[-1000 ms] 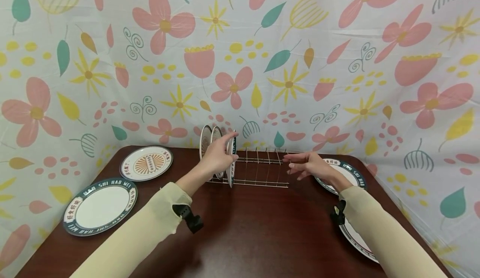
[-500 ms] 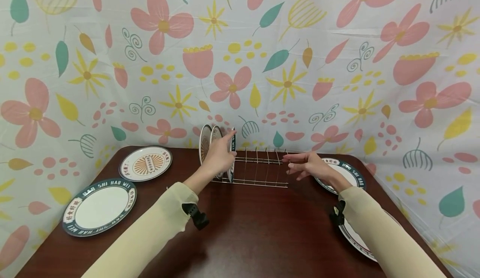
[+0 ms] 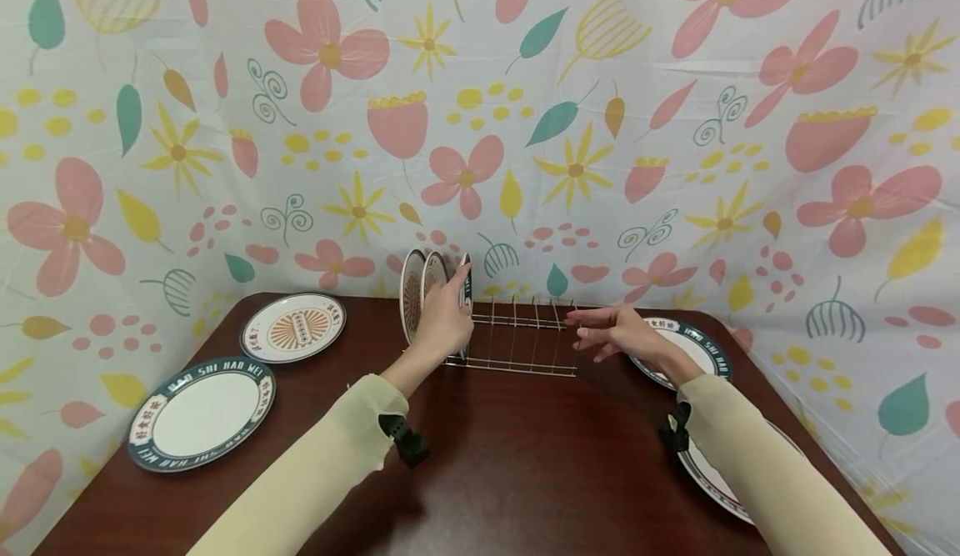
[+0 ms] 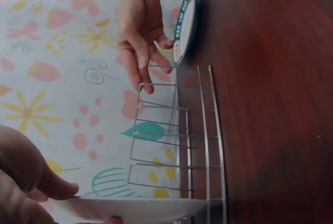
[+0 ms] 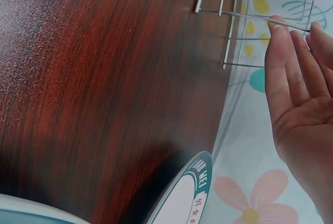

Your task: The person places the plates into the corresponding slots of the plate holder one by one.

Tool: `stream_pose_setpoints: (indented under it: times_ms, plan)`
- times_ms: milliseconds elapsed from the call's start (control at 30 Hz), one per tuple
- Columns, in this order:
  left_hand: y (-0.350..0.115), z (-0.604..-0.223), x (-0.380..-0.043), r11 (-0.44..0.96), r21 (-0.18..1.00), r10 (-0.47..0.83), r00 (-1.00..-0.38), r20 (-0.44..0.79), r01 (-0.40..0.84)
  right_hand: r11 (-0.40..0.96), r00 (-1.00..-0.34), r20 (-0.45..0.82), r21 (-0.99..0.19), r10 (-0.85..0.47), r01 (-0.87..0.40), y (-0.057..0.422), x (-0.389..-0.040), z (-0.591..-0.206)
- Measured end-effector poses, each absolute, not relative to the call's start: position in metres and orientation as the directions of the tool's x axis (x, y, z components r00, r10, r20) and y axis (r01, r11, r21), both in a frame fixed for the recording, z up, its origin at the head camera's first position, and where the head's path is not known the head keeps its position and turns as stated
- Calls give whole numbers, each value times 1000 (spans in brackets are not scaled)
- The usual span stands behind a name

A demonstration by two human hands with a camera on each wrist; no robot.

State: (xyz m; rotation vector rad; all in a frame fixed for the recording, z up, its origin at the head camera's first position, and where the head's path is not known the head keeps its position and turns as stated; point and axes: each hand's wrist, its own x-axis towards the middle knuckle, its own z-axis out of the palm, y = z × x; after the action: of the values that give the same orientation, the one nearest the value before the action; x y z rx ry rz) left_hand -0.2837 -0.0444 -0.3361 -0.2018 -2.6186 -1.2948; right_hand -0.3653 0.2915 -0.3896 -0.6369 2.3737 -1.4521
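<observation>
A wire dish rack [image 3: 517,366] stands at the back of the table. My left hand [image 3: 444,318] grips a plate [image 4: 151,208] with a dark green rim, upright in the rack. In the left wrist view its thumb lies at the plate's edge, with a fingertip on the face. Left of that plate, two sunburst-patterned plates [image 3: 410,289] stand on edge, partly behind the hand. My right hand [image 3: 618,333] is at the rack's right end, fingers and thumb about the end wire [image 5: 294,25]; how firmly they hold it is hard to see.
On the left of the table lie a sunburst plate [image 3: 294,328] and a green-rimmed plate [image 3: 202,418]. On the right lie another green-rimmed plate [image 3: 693,346] and a white plate [image 3: 716,485] partly under the sleeve. A flower-printed cloth [image 3: 480,122] hangs behind the table.
My left hand and the plate it grips have shifted slightly; the plate now stands straighter and its lower edge sits farther back in the rack. My right hand has stayed put.
</observation>
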Motion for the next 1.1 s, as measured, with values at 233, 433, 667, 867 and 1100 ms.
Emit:
stream_pose_setpoints:
  times_ms: [233, 433, 667, 867, 1100]
  plan:
    - [-44, -357, -276, 523, 821, -66, -949, 308, 231, 400, -860, -19, -890, -510, -217, 291, -364, -388]
    - [-42, -366, -274, 329, 926, -126, -963, 237, 184, 405, -868, -29, -892, -496, -202, 291, -364, -387]
    - [-44, -367, -271, 106, 984, -131, -979, 157, 143, 399, -867, -30, -895, -497, -198, 291, -363, -387]
    - [-45, -363, -265, 95, 989, -122, -985, 122, 111, 400, -869, -28, -895, -494, -198, 292, -363, -387]
    - [-45, -362, -254, 153, 983, -98, -988, 118, 102, 396, -866, -27, -896, -500, -201, 291, -363, -388]
